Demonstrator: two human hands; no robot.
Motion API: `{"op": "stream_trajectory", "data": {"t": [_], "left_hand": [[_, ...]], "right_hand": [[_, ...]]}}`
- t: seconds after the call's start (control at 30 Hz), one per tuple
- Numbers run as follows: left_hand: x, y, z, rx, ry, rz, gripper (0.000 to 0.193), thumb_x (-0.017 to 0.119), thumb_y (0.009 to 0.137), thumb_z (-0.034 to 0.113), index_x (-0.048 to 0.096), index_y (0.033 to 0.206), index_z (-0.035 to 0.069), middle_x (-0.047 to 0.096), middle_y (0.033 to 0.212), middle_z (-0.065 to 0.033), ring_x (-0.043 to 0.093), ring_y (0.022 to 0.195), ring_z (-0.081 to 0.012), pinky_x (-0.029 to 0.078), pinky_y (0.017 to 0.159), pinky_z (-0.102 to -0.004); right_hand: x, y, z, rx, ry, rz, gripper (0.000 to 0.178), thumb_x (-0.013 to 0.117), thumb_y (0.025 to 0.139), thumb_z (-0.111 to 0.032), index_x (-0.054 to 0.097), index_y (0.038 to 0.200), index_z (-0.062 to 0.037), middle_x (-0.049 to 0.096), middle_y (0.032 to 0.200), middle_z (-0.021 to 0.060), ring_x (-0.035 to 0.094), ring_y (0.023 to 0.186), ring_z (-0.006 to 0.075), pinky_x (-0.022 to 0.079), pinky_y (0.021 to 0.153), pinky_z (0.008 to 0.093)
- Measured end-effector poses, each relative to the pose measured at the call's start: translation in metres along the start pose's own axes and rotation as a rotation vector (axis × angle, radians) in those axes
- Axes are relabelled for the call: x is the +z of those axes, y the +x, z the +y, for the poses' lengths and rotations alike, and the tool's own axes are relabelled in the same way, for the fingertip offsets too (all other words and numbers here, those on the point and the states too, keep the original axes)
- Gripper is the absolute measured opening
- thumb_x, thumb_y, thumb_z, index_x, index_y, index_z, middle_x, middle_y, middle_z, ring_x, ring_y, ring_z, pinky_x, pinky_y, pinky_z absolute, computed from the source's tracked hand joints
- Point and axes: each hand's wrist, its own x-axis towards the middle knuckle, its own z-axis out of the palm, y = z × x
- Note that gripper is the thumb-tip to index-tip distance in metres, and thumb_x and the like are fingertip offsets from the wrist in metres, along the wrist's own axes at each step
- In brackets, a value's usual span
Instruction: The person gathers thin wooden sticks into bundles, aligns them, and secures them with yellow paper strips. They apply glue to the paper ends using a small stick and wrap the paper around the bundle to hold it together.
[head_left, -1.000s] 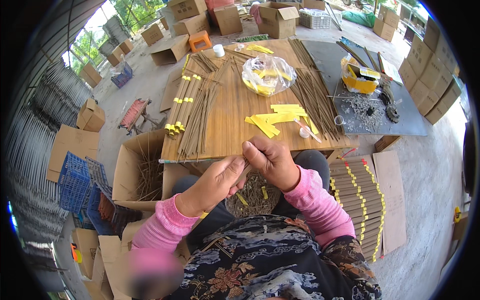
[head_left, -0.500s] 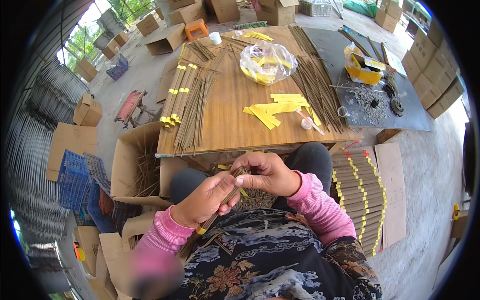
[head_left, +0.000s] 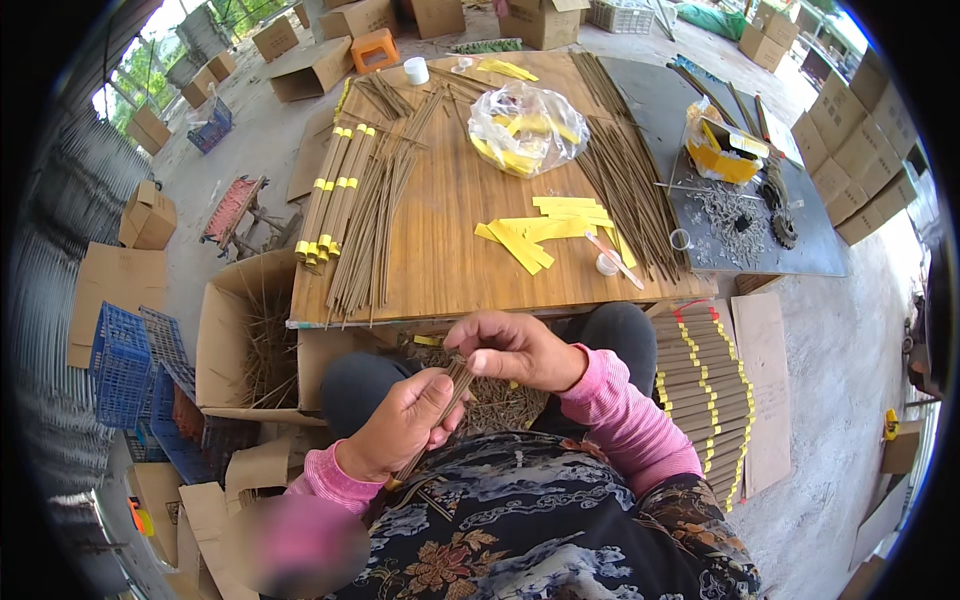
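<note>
A bundle of thin brown incense sticks (head_left: 458,380) slants across my lap, its upper end pointing away from me. My left hand (head_left: 400,420) is wrapped round it below that end. My right hand (head_left: 520,352) arches over the top end, thumb and fingers curled close about the stick tips; its fingertips are partly hidden. A yellow band (head_left: 393,484) shows low on the bundle, by my left wrist. On the wooden table (head_left: 450,270) ahead, finished-looking bundles with yellow bands (head_left: 335,190) lie at the left beside loose incense sticks (head_left: 372,235). Yellow paper strips (head_left: 550,230) lie towards the right.
A clear bag of yellow strips (head_left: 528,130) sits mid-table, near a small white cup (head_left: 607,263). A dark board (head_left: 725,250) adjoins at right. Banded bundles (head_left: 700,390) are stacked by my right side. An open carton of sticks (head_left: 250,340) and blue crates (head_left: 125,360) stand left.
My right thumb has lifted from its pinch on the bundle's tip, and the fingers now arch over it. The left hand keeps its hold. The view has shifted slightly.
</note>
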Motion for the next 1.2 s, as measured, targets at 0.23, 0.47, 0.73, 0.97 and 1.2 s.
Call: {"op": "stream_trajectory", "data": {"t": [0.23,0.47,0.73,0.97,1.2], "left_hand": [[-0.028,0.013,0.001,0.030,-0.003,0.182,0.033,0.038,0.093,0.035,0.047,0.093,0.003,0.045,0.066,-0.0006,0.035,0.050,-0.0027,0.032,0.044,-0.0159],[-0.048,0.018,-0.001,0.018,-0.023,0.217,0.032,0.038,0.093,0.034,0.047,0.093,0.004,0.045,0.066,-0.0007,0.035,0.050,-0.0028,0.032,0.044,-0.0160],[-0.048,0.012,-0.001,0.064,0.004,0.232,0.031,0.037,0.094,0.032,0.048,0.093,0.003,0.045,0.066,-0.0003,0.035,0.050,-0.0024,0.032,0.045,-0.0159],[-0.031,-0.006,-0.002,0.146,0.081,0.256,0.031,0.038,0.094,0.032,0.048,0.096,0.002,0.045,0.067,-0.0002,0.036,0.052,-0.0026,0.032,0.046,-0.0154],[-0.012,-0.018,-0.015,0.261,0.154,0.255,0.031,0.039,0.094,0.025,0.047,0.111,0.000,0.047,0.071,-0.0008,0.038,0.056,-0.0042,0.032,0.048,-0.0162]], "right_hand": [[-0.115,0.064,0.083,0.266,-1.117,0.586,0.023,0.064,0.073,-0.022,0.058,0.086,-0.0035,0.060,0.085,0.0133,0.058,0.075,0.0283,0.047,0.064,0.0359],[-0.129,0.077,0.110,0.373,-1.339,0.617,0.017,0.063,0.072,-0.021,0.056,0.077,-0.0067,0.057,0.080,0.0126,0.056,0.079,0.0301,0.046,0.067,0.0403],[-0.104,0.077,0.076,0.078,-1.061,0.544,0.008,0.060,0.075,-0.011,0.057,0.079,-0.0045,0.058,0.073,0.0105,0.057,0.066,0.0226,0.046,0.061,0.0315],[0.017,0.015,-0.020,0.455,0.074,0.219,0.010,0.052,0.082,-0.003,0.055,0.091,-0.0005,0.053,0.066,-0.0018,0.043,0.047,0.0041,0.034,0.043,0.0174],[0.056,-0.009,-0.016,0.336,-0.184,0.201,0.019,0.062,0.083,-0.017,0.057,0.080,0.0011,0.050,0.064,-0.0041,0.040,0.059,0.0027,0.036,0.050,0.0186]]}}
